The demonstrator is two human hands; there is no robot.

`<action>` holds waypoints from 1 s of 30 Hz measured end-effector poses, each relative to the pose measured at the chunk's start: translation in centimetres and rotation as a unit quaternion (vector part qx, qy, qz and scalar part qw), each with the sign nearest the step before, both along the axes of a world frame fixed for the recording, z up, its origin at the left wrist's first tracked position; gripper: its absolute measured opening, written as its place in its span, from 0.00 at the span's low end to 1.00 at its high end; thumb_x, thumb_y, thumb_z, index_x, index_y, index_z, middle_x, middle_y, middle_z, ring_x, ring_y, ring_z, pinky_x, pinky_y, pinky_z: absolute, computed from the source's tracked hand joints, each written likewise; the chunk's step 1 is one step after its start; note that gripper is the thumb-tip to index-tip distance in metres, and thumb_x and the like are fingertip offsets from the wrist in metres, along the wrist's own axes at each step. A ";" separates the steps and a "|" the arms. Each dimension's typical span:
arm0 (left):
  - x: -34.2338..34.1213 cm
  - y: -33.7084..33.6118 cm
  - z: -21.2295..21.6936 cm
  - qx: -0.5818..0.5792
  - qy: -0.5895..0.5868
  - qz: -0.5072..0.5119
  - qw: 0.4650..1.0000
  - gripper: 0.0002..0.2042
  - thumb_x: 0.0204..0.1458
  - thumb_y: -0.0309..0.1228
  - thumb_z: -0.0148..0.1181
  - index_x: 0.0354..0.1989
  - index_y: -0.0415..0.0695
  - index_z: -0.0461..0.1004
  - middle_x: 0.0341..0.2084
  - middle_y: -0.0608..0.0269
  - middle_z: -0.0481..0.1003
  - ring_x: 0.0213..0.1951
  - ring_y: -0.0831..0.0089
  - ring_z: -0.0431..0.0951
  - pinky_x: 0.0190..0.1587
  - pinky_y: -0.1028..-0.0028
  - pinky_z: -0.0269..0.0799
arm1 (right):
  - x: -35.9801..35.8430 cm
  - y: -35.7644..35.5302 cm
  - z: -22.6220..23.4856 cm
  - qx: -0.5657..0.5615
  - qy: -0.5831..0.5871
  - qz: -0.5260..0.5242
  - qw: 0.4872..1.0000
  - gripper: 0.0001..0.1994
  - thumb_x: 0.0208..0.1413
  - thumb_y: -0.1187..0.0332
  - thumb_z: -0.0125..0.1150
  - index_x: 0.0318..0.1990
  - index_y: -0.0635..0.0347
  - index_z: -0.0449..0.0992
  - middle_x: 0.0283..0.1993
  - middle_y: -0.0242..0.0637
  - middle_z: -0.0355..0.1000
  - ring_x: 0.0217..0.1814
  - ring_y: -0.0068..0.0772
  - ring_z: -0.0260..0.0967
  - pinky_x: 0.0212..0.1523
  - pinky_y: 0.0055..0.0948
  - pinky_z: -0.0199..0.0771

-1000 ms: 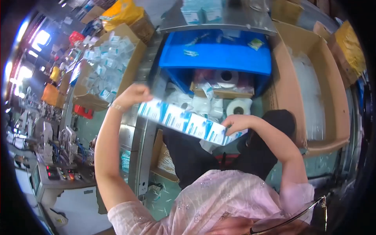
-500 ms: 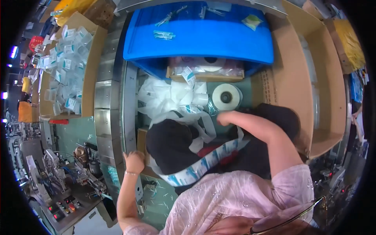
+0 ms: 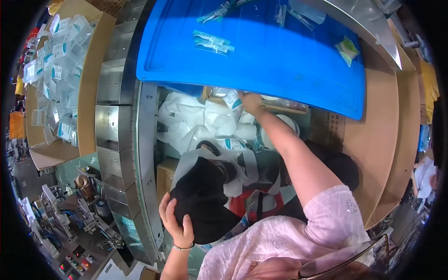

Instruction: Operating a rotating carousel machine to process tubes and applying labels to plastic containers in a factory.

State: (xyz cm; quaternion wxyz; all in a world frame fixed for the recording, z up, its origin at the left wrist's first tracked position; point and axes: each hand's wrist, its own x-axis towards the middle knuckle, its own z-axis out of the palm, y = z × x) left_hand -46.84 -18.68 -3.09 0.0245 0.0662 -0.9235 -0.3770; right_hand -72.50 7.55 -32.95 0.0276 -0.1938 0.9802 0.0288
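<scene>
My left hand (image 3: 176, 226) is open, its fingers and thumb apart, against my black-trousered knee (image 3: 200, 196). Under the front edge of the blue tabletop (image 3: 252, 60), my right hand (image 3: 253, 103) reaches into a cardboard box (image 3: 298, 106). Its fingertips are close to a clear packet with a white and teal label (image 3: 232, 99); whether they grip it I cannot tell, as the fingers are partly hidden. Below the hand lies crumpled white sheeting (image 3: 191, 116). My right forearm partly covers a white roll (image 3: 284, 128). Something red (image 3: 238, 204) shows between my legs.
An open carton of clear plastic boxes (image 3: 58, 70) stands at the left, beside a metal rail (image 3: 112, 126). Small teal packets (image 3: 212, 43) lie on the blue top. Tall cardboard (image 3: 373, 135) stands at the right. Machinery (image 3: 86, 224) occupies the lower left.
My right hand has moved forward from beside the roll to the box under the blue top. My left hand has left the metal rail for my knee. The printed strip has dropped lower on my lap.
</scene>
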 end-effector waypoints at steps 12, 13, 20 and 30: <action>-2.0 0.1 0.8 -0.119 0.004 -0.139 0.983 0.19 0.38 0.28 0.57 0.42 0.39 0.66 0.47 0.48 0.63 0.49 0.50 0.62 0.52 0.61 0.56 | 6.1 14.6 12.5 -0.153 -0.191 -0.116 0.963 0.14 0.43 0.67 0.53 0.41 0.54 0.71 0.36 0.46 0.71 0.40 0.49 0.68 0.40 0.43 0.66; -3.0 0.9 1.6 -0.162 0.046 -0.160 0.973 0.19 0.37 0.28 0.58 0.41 0.40 0.67 0.44 0.51 0.65 0.48 0.51 0.63 0.51 0.61 0.58 | 6.4 15.1 15.2 -0.052 -0.274 -0.070 0.958 0.15 0.42 0.69 0.52 0.41 0.55 0.70 0.37 0.46 0.70 0.40 0.50 0.68 0.40 0.43 0.66; -7.0 14.3 5.3 0.300 -0.073 -0.313 0.898 0.27 0.41 0.22 0.60 0.53 0.38 0.57 0.45 0.54 0.64 0.48 0.68 0.67 0.47 0.73 0.68 | 10.0 9.3 34.6 -0.160 -0.352 0.181 0.904 0.16 0.40 0.67 0.56 0.41 0.56 0.72 0.33 0.46 0.71 0.35 0.47 0.68 0.37 0.37 0.67; -9.8 18.5 7.6 0.432 0.226 -0.324 0.811 0.16 0.39 0.39 0.61 0.32 0.39 0.72 0.30 0.56 0.71 0.38 0.59 0.68 0.42 0.67 0.63 | 13.5 13.5 44.9 -0.462 -0.514 0.010 0.723 0.07 0.35 0.74 0.60 0.25 0.64 0.71 0.24 0.32 0.70 0.25 0.17 0.65 0.24 0.18 0.62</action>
